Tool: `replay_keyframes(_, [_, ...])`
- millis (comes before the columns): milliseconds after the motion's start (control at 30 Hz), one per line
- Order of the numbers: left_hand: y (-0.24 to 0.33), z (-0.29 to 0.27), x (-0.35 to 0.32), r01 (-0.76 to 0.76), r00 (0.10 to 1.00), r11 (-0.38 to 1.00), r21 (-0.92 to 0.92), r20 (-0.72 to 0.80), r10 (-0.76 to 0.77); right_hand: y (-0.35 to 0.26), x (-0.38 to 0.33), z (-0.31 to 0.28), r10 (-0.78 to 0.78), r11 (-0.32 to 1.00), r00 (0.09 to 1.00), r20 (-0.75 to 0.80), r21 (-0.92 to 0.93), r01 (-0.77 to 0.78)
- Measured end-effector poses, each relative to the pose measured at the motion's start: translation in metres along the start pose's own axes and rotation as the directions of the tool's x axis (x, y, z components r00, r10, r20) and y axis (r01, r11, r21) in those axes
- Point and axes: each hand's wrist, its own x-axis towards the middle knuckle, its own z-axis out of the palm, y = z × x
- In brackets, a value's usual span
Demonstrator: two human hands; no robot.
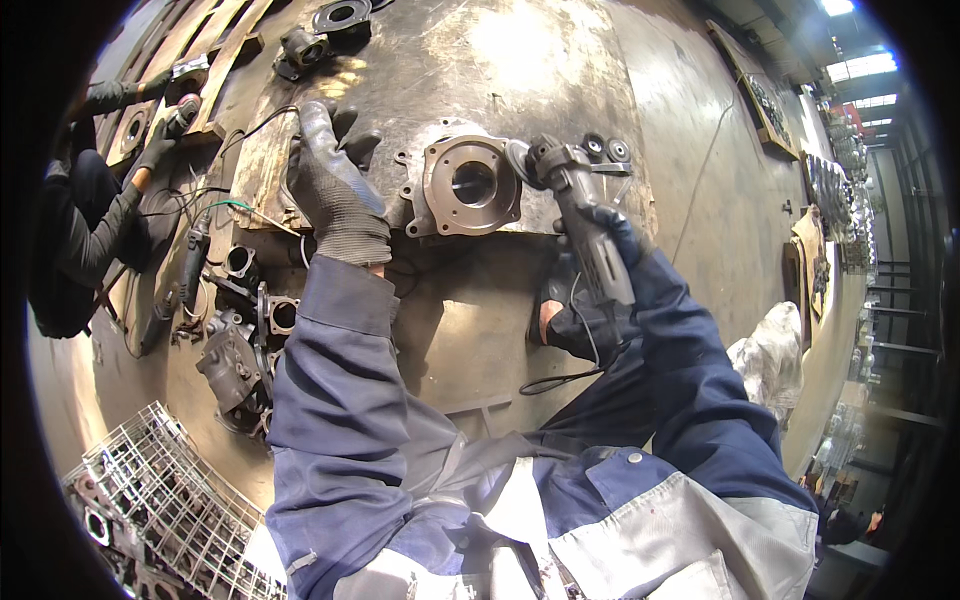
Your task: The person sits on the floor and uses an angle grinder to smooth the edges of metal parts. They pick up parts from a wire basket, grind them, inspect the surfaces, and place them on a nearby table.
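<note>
My right hand (615,232), in a dark glove, is wrapped round the body of an angle grinder (578,190). The grinder's disc (519,163) is at the right edge of a round metal housing (438,206) with a large central bore; whether it touches cannot be told. This housing lies on a worn board near its front edge. To its left, my gloved left hand (340,195) is raised with fingers apart and nothing in it. A few small round discs (606,148) lie just beyond the grinder.
Two dark metal castings (303,50) sit at the board's far left. More castings (236,365) and a corded tool (193,262) lie on the floor at left, near a wire basket (165,470). Another person (85,225) works at far left. A white bag (772,358) stands right.
</note>
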Motion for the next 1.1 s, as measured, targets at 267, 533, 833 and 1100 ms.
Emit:
replay_keyframes(267, [-0.006, 0.005, -0.003, -0.039, 0.999, 0.999, -0.01, 0.03, 0.04, 0.098, -0.056, -0.024, 0.099, 0.929, 0.985, 0.141, 0.341, -0.142])
replay_keyframes(533, [-0.005, 0.001, 0.002, -0.009, 1.0, 0.996, -0.085, -0.003, 0.009, 0.095, -0.074, 0.025, 0.034, 0.974, 0.999, -0.026, 0.227, -0.027])
replay_keyframes(833, [-0.005, 0.001, 0.005, -0.039, 0.999, 0.998, -0.058, -0.016, 0.038, 0.07, -0.008, 0.092, -0.129, 0.879, 0.989, 0.076, -0.453, 0.15])
replay_keyframes(1100, [-0.011, 0.0, 0.003, -0.037, 0.999, 0.999, 0.002, 0.015, 0.037, 0.068, -0.027, 0.073, -0.19, 0.446, 0.96, 0.207, -0.853, 0.272])
